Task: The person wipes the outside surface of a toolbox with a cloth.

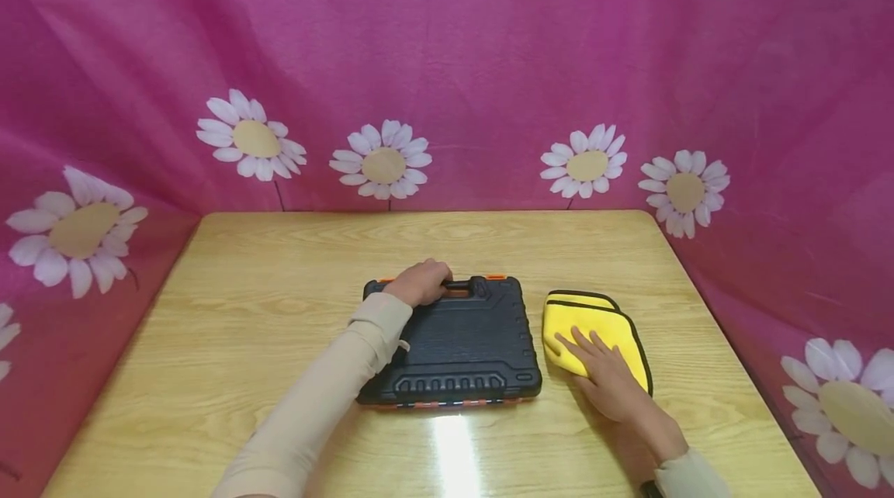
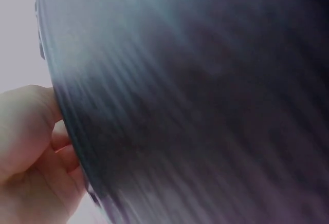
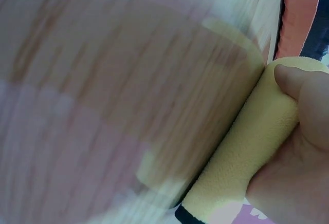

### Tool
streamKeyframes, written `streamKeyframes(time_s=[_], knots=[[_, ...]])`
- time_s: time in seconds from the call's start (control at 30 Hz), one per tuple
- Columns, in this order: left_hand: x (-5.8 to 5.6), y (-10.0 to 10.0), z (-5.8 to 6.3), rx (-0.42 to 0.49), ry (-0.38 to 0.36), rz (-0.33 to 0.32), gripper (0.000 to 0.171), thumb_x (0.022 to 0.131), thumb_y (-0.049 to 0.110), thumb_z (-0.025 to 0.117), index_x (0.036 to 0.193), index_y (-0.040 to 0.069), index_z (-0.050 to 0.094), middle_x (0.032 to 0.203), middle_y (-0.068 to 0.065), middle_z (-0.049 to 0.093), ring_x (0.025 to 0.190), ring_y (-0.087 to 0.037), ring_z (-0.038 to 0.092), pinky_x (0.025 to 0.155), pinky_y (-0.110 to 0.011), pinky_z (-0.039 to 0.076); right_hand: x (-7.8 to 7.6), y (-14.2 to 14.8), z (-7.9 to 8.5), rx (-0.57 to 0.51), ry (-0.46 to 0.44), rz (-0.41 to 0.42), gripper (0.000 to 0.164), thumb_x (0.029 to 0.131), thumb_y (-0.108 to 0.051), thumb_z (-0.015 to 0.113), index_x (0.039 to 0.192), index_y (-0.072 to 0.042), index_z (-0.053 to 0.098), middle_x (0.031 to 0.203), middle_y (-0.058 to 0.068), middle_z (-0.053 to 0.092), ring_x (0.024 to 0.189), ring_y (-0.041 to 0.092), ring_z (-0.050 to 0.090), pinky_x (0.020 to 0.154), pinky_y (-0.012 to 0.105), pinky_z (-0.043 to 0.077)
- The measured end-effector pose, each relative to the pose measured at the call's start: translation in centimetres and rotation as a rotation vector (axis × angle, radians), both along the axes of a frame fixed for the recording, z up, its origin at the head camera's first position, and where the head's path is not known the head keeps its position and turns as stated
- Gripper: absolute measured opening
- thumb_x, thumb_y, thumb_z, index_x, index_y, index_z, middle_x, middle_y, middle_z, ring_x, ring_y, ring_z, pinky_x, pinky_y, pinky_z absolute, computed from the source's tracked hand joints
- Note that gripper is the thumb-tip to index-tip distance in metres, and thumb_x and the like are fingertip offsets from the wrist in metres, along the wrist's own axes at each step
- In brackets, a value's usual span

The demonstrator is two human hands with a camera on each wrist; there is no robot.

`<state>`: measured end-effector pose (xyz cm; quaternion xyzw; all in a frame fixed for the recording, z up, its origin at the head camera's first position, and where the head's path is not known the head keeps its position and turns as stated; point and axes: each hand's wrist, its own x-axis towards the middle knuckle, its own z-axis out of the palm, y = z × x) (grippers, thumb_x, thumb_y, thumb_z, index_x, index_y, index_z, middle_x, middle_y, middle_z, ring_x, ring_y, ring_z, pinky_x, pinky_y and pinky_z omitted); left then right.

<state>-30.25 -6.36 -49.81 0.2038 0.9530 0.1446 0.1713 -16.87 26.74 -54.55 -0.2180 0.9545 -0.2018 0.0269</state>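
A black plastic carrying case (image 1: 468,343) lies broad face up near the middle of the wood-grain bench (image 1: 209,312), its handle (image 1: 459,283) at twelve o'clock. Orange trim shows at eleven and one on its far edge, and more orange runs along the six o'clock edge. The left hand (image 1: 421,285) is at the case's far edge, between eleven and twelve, fingers curled round the handle area. In the left wrist view the hand sits at eight o'clock, thumb at the rim and fingers folded beside it; the dark lid there is blurred.

At three o'clock from the case, and apart from it, lies a folded yellow cloth (image 1: 583,316) with black edging. The right hand (image 1: 608,378) comes over the cloth from five o'clock and rests on it with fingers wide and extended. In the right wrist view its thumb lies against the plump rounded fold.

A pale left sleeve (image 1: 314,397) reaches in from seven o'clock; a pale right sleeve (image 1: 691,475) is at five, with a black band (image 1: 651,489) at the wrist. Beyond the bench, at twelve, hangs a magenta curtain (image 1: 461,56) printed with white daisies (image 1: 382,164).
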Motion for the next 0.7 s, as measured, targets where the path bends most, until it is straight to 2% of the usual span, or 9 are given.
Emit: streamKeyframes(time_s=[0.17,0.3,0.5,0.7], knots=[[0.0,-0.4,0.1,-0.022,0.021,-0.018,0.016,0.099,0.011,0.063,0.111,0.009,0.074,0.091,-0.002,0.067,0.077,-0.016,0.055,0.074,-0.031,0.05,0.1,-0.1,0.1,-0.001,0.017,0.011,0.06,0.091,-0.005,0.07,0.148,-0.007,0.049,0.15,0.03,0.039,0.134,0.06,0.031,0.097,0.082,0.021],[0.1,-0.7,0.7,-0.006,0.051,-0.039,0.013,0.098,0.011,0.064,0.106,0.008,0.075,0.088,-0.002,0.066,0.075,-0.017,0.055,0.072,-0.033,0.05,0.1,-0.2,0.2,0.007,0.025,0.008,0.059,0.092,-0.005,0.069,0.148,-0.007,0.049,0.15,0.029,0.039,0.134,0.059,0.032,0.097,0.082,0.022],[0.3,-1.1,2.2,0.007,0.125,-0.076,0.013,0.098,0.013,0.066,0.105,0.008,0.075,0.088,-0.002,0.067,0.074,-0.017,0.056,0.072,-0.036,0.051,0.1,-0.2,0.1,0.01,0.023,0.011,0.059,0.092,-0.006,0.069,0.148,-0.007,0.049,0.15,0.029,0.039,0.134,0.059,0.031,0.097,0.082,0.022],[0.6,-1.5,3.9,0.009,0.225,-0.076,0.013,0.099,0.011,0.064,0.106,0.01,0.075,0.093,-0.003,0.07,0.079,-0.018,0.06,0.076,-0.038,0.054,0.2,-0.2,0.1,0.003,0.006,-0.001,0.059,0.093,-0.007,0.069,0.148,-0.007,0.048,0.151,0.029,0.038,0.136,0.058,0.03,0.099,0.081,0.02]])
